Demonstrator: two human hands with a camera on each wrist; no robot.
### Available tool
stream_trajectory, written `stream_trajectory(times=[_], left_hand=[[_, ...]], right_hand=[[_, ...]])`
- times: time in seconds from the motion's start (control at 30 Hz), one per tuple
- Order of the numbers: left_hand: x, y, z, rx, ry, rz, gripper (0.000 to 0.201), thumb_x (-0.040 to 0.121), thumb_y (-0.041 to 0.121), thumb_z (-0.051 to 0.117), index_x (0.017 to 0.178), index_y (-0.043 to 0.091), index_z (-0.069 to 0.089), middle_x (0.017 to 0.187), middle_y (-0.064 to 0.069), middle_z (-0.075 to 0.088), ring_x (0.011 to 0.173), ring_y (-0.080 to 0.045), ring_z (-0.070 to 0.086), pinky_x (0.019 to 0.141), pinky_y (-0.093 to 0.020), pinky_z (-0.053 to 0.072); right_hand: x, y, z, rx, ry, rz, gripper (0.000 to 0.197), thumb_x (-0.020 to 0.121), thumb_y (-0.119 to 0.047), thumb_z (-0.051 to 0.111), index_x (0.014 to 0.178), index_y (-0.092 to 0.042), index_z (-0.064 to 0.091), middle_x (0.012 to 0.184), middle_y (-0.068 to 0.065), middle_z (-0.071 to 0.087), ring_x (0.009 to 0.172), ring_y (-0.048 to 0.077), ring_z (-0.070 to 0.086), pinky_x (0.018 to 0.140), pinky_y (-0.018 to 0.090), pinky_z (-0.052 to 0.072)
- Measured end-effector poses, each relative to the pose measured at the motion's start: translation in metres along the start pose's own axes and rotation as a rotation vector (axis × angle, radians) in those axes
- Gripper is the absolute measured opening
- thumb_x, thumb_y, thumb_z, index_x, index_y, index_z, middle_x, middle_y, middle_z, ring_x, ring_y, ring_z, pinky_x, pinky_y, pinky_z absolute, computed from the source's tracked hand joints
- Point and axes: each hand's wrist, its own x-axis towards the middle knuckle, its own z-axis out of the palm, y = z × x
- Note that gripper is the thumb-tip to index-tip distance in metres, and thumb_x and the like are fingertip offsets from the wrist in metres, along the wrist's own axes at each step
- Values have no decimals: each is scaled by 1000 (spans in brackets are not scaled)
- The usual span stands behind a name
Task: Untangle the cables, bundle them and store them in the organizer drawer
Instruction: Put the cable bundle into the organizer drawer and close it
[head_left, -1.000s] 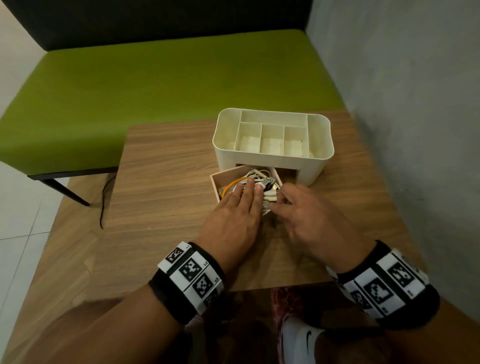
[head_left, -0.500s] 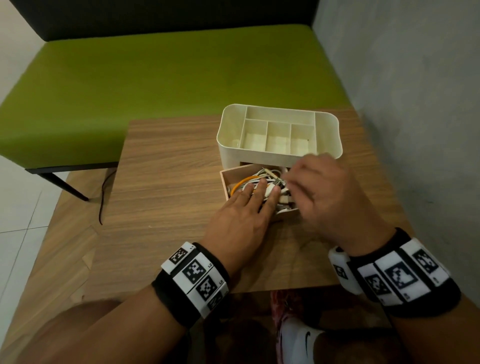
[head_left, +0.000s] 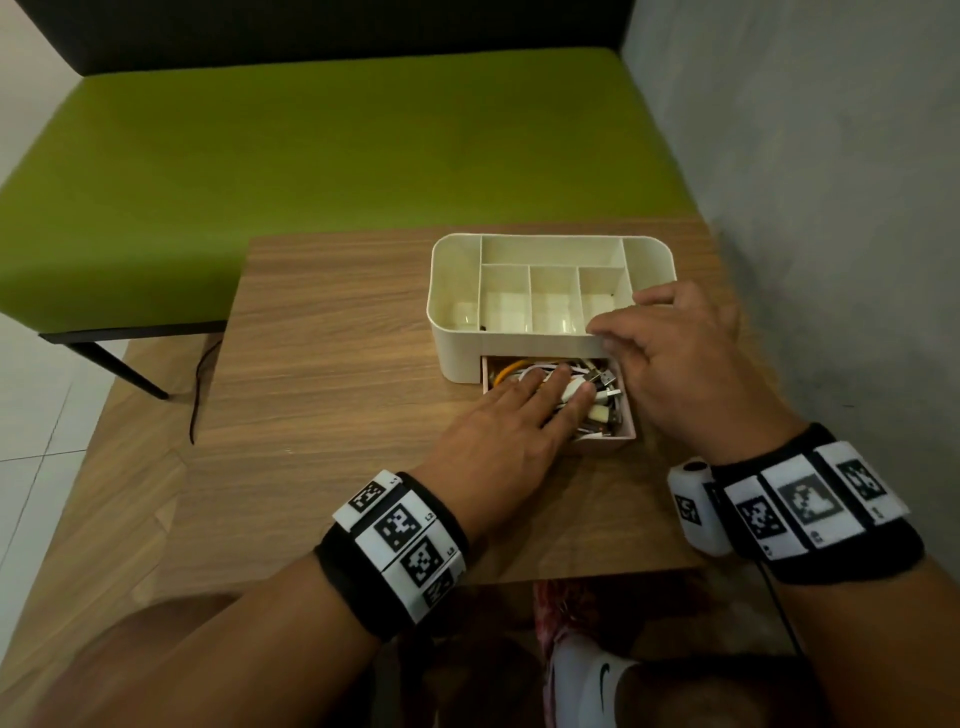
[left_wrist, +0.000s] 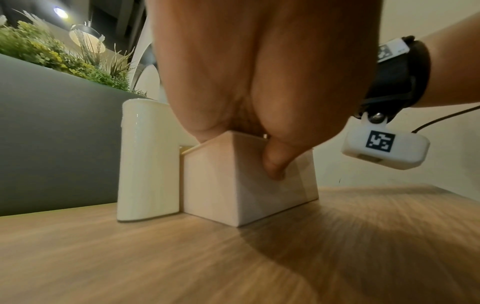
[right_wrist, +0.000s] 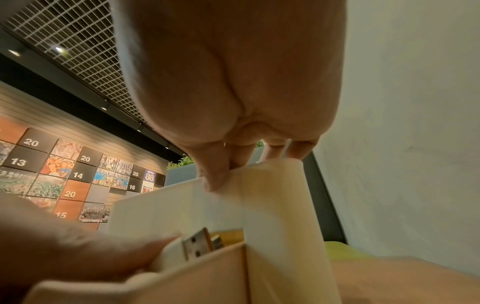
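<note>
Task nearing completion, by the look of it: cables (head_left: 576, 392) already lying in the drawer (head_left: 621, 434), drawer still standing partly out of the organizer (head_left: 457, 312). Remaining, as judged: sliding the drawer fully home. Not possible to confirm how neatly each cable is bundled; connectors and loops appearing mixed together, one orange strand showing at the rear left.

Nearest, on the desk (head_left: 332, 405): left hand (head_left: 498, 441) reaching forward, fingers (head_left: 550, 387) extended nearly straight and lying flat on top of the cables, pressing them down into the drawer. In the left wrist view, thumb (left_wrist: 275, 162) resting against the drawer front (left_wrist: 259, 193). Nothing being gripped here; hand released and flat.

Slightly farther: right hand (head_left: 680, 358) resting on the front right rim of the organizer, fingers (head_left: 618, 322) loosely bent over the edge. In the right wrist view, thumb (right_wrist: 215, 172) lying against the outer wall and the other fingertips hooked over the rim, steadying the body rather than lifting it. A USB plug (right_wrist: 197, 244) sticking up just above the drawer edge, likely to catch on closing.

Farthest: upper compartments of the organizer holding no cables; green bench (head_left: 322, 145) standing beyond the desk.
</note>
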Motion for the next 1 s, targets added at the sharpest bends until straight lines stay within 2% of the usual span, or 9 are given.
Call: stream_trajectory(times=[0.1, 0.17, 0.23, 0.4, 0.53, 0.67, 0.83, 0.9, 1.0], left_hand=[[1, 0, 2, 6, 57, 9, 60, 101, 29, 25, 157, 18, 3, 161, -15, 20, 148, -33, 20, 118, -40, 9], [0, 0, 2, 15, 53, 9, 60, 99, 29, 23, 157, 16, 10, 157, -15, 31, 143, -34, 31, 117, -44, 22], [-1, 1, 1, 14, 58, 0, 62, 96, 29, 21, 156, 15, 16, 153, -16, 38, 139, -35, 37, 114, -46, 28], [-3, 8, 1, 3, 58, -40, 64, 95, 32, 10, 155, 13, 21, 150, -16, 41, 137, -36, 39, 114, -47, 29], [-3, 11, 5, 5, 95, -62, 61, 96, 31, 16, 152, 11, 31, 142, -18, 50, 128, -37, 48, 109, -48, 37], [-4, 13, 5, 2, 113, -68, 58, 98, 30, 20, 151, 10, 32, 140, -20, 50, 125, -36, 50, 106, -47, 40], [-12, 11, 3, 3, 123, -43, 54, 100, 29, 32, 152, 14, 31, 146, -21, 45, 134, -36, 45, 112, -47, 33], [-18, 13, -4, 6, 131, -61, 51, 98, 26, 33, 144, 11, 46, 139, -21, 53, 128, -36, 52, 107, -47, 41], [-25, 16, -18, -16, 252, -71, 49, 91, 20, 32, 126, 5, 64, 122, -18, 65, 103, -34, 63, 84, -45, 55]], right_hand=[[-8, -2, -12, -57, -177, 8, 23, 99, -26, 55, 112, -36, 71, 106, -17, 68, 102, 13, 44, 78, 29, 12], [-11, -2, -19, -92, -252, 2, 24, 101, -30, 51, 114, -39, 68, 110, -17, 69, 101, 13, 46, 80, 30, 13], [-10, -4, -21, -115, -276, -1, 25, 102, -31, 49, 116, -39, 67, 114, -16, 70, 105, 13, 50, 81, 30, 13], [-13, -6, -17, -181, -280, -20, 26, 99, -45, 49, 119, -38, 63, 113, -16, 69, 103, 12, 49, 82, 34, 15], [-18, -6, -4, -202, -184, -29, 17, 91, -35, 64, 108, -35, 65, 104, -15, 70, 96, 15, 51, 81, 36, 16], [-16, -7, 7, -208, -117, 13, 11, 88, -28, 68, 98, -33, 65, 95, -15, 67, 90, 11, 43, 79, 34, 13], [-14, -7, 9, -228, -115, 56, 14, 86, -26, 70, 98, -33, 65, 91, -14, 66, 92, 14, 49, 79, 35, 15], [-15, -7, 10, -229, -112, 55, 14, 86, -26, 70, 97, -33, 65, 90, -15, 66, 90, 11, 44, 79, 35, 14], [-14, -7, 12, -251, -121, 72, 14, 85, -24, 70, 93, -32, 63, 86, -16, 63, 87, 9, 37, 76, 32, 9]])
